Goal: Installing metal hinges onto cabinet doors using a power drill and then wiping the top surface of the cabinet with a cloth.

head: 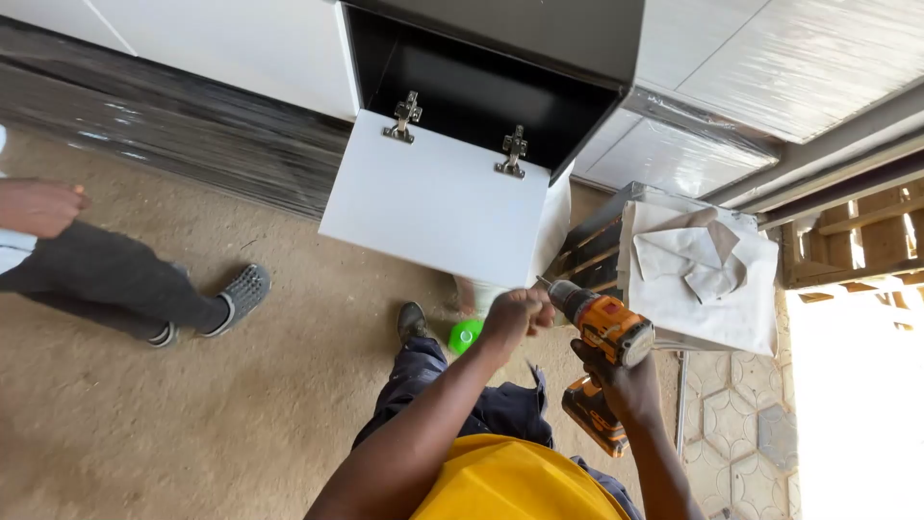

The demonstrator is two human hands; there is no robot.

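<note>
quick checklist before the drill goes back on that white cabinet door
1. Drill grip: right hand wraps the handle of the orange drill. Ok.
2. Bit seated: left hand is at the chuck, and the bit tip is barely visible. Cannot tell.
3. Door position: white door hangs open from the dark cabinet. Ok.
4. Hinges: two metal hinges sit at the door's top edge; screw tightness too small to see. Cannot tell.
5. Bystander: another person's shoe stands apart from the door. Ok.
6. Footing: green round object lies on the floor by the person's foot. Not ok.
</note>
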